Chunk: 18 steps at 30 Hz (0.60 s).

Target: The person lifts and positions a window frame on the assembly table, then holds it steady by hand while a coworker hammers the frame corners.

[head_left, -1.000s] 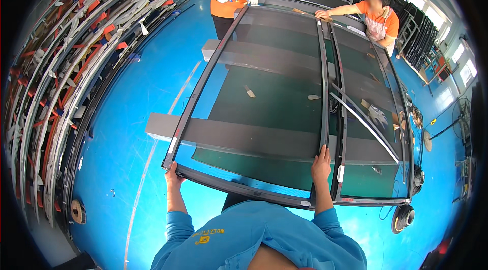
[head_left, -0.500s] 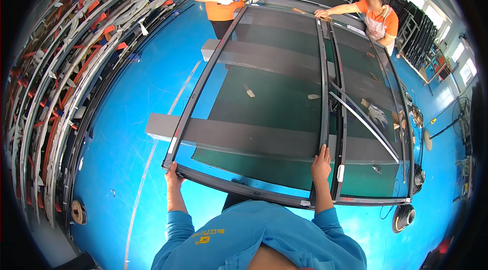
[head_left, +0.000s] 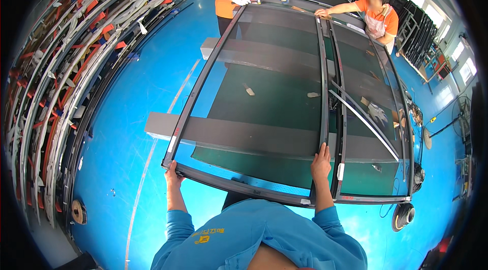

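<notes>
A large dark window screen frame (head_left: 197,98) with fine mesh lies flat in front of me. My left hand (head_left: 174,174) grips its near left corner, fingertips over the edge. Near the frame's front, my right hand (head_left: 321,167) is wrapped on its right-hand bar, with the fingers pointing away from me. A narrower framed panel (head_left: 342,135) lies alongside on the right, a thin gap between the two. Across that panel a pale strip (head_left: 370,128) rests diagonally. Under the mesh show grey beams (head_left: 254,135) and green sheeting (head_left: 264,97).
A person in orange with white gloves (head_left: 241,0) stands at the far left end. Another person in orange (head_left: 377,16) leans on the far right corner. Racks of long profiles (head_left: 66,87) line the left side. A cable spool (head_left: 79,212) and a black coil (head_left: 403,216) sit on the blue floor.
The gloved person at the far end has shifted right, and their hands have moved right too. My hands and the frame stay where they were.
</notes>
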{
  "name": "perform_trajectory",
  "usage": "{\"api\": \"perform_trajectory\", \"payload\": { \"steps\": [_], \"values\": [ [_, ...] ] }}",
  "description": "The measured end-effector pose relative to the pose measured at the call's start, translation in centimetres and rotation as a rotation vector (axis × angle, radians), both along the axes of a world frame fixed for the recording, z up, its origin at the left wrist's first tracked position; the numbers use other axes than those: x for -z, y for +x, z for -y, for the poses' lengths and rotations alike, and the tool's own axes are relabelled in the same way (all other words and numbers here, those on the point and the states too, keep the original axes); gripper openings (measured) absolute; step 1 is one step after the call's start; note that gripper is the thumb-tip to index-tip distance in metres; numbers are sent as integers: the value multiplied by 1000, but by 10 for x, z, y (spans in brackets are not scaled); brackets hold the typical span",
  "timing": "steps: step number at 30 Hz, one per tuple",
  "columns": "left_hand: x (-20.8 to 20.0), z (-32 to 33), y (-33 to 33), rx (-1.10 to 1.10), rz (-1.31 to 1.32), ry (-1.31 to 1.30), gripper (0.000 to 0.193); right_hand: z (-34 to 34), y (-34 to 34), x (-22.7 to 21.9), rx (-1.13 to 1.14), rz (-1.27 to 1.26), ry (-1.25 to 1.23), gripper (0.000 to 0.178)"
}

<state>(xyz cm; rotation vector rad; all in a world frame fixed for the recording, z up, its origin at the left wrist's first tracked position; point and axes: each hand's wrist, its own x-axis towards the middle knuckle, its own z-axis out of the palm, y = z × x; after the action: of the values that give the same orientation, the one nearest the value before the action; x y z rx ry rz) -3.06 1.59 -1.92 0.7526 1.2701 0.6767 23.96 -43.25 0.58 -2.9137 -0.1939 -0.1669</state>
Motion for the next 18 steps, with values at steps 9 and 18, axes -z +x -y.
{"api": "perform_trajectory", "payload": {
  "steps": [9, 18],
  "values": [
    [2, -1, -2, 18, -9, 26, 40, 1, 0, 1, -4, -7, -6, 53],
    [3, -4, -2, 35, -19, 20, 40, 0, 1, 1, -3, -6, 8, 53]
  ]
}}
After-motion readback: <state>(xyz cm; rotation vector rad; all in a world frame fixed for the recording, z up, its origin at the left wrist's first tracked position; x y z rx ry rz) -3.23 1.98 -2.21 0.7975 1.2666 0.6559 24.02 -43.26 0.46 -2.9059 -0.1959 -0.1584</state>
